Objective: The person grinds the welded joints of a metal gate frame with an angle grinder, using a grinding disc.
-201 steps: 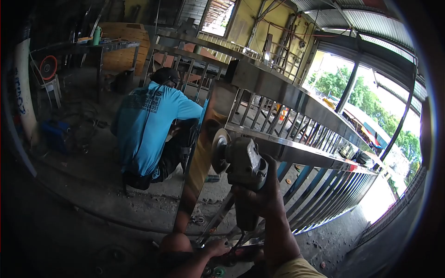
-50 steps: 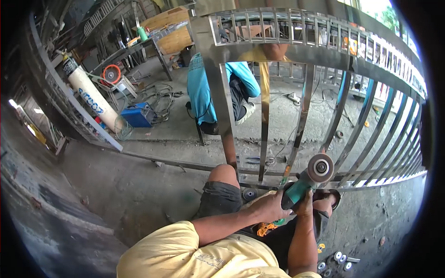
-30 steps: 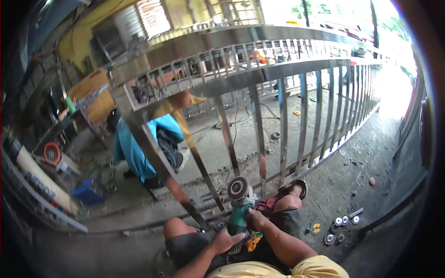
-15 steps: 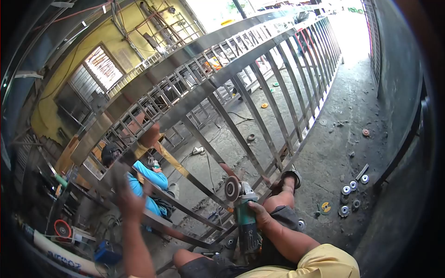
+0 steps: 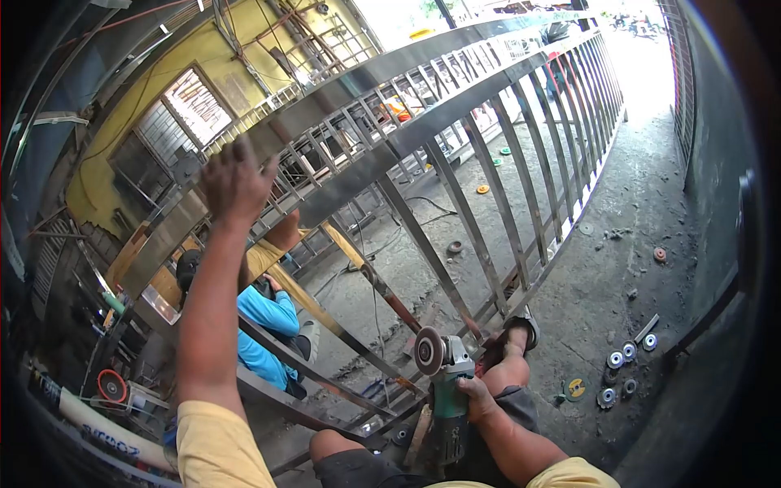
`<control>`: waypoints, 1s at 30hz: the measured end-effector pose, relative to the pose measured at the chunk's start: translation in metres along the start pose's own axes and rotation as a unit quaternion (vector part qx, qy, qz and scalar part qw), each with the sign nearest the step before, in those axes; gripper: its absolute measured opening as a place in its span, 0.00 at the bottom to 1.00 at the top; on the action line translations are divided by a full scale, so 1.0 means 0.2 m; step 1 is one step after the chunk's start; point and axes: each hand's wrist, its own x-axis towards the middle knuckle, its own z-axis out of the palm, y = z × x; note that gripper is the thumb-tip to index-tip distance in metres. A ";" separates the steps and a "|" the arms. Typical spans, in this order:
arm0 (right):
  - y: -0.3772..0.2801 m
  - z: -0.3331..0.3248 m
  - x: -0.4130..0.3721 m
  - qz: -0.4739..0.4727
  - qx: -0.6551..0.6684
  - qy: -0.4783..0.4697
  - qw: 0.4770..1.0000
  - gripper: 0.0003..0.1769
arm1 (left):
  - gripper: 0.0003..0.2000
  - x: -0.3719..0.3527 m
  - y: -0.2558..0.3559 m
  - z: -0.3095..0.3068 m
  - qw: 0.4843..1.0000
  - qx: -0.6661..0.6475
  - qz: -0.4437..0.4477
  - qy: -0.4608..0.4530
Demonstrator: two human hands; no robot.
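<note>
Right hand (image 5: 476,397): closed round the body of a green angle grinder (image 5: 446,389), at 6 o'clock in the view. Grinder: grey metal head with a round grey disc (image 5: 429,350) at its upper end, the disc face turned toward 9 o'clock. It stands just beside a slanted bar of the polished stainless steel gate (image 5: 382,73); whether disc and bar touch cannot be told. Right forearm: runs up from 5 o'clock, beside a bent bare knee.

Left hand (image 5: 236,180): open, fingers spread, laid against the gate's broad top rail at 10 o'clock. The arm is stretched straight up from a yellow sleeve at 7 o'clock.

Beyond the bars, at 8 o'clock: a crouching person in a blue shirt (image 5: 264,325).

On the concrete floor (image 5: 634,211), at 4 o'clock: loose round grinding discs (image 5: 626,358)
</note>
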 end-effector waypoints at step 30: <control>-0.08 -0.10 0.08 -0.085 0.059 0.132 0.986 0.35 | 0.39 0.05 0.13 0.14 0.988 -0.036 0.071 0.130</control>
